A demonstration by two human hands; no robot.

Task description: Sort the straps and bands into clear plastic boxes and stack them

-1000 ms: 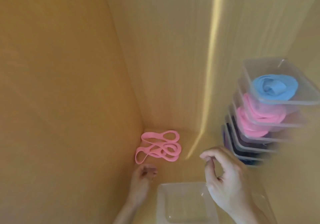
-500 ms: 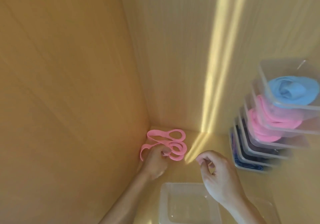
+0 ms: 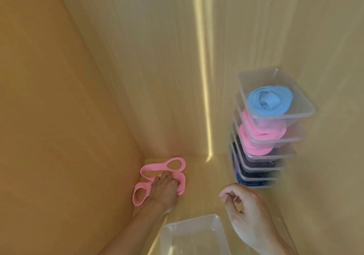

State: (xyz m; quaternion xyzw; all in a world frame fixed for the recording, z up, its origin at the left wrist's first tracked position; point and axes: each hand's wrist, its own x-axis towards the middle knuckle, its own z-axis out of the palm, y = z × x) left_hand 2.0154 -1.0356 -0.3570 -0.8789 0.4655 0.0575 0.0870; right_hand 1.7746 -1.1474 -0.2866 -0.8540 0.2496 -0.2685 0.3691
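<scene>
The head camera is looking down into the corner of a yellow wooden surface (image 3: 199,185) with two walls. In the lower middle of the frame, the left hand (image 3: 164,189) is lying on the pink band (image 3: 157,168), which is resting loose and looped in the corner, touching the left wall. The fingers are curling into the middle loops of the band, so the hand is gripping it. To the lower right, the right hand (image 3: 246,213) is hanging above the surface with its fingers loosely curled and the thumb near the index finger; it is holding nothing. At the bottom edge, between the two arms, an empty clear box (image 3: 220,227) is standing open. At the right of the frame, a stack of clear boxes (image 3: 299,134) is standing against the wall. The top box is holding a rolled blue band (image 3: 269,101), the ones under it are holding pink bands (image 3: 254,136), and the lowest ones are holding dark bands (image 3: 250,172) whose exact colour is hard to tell.
</scene>
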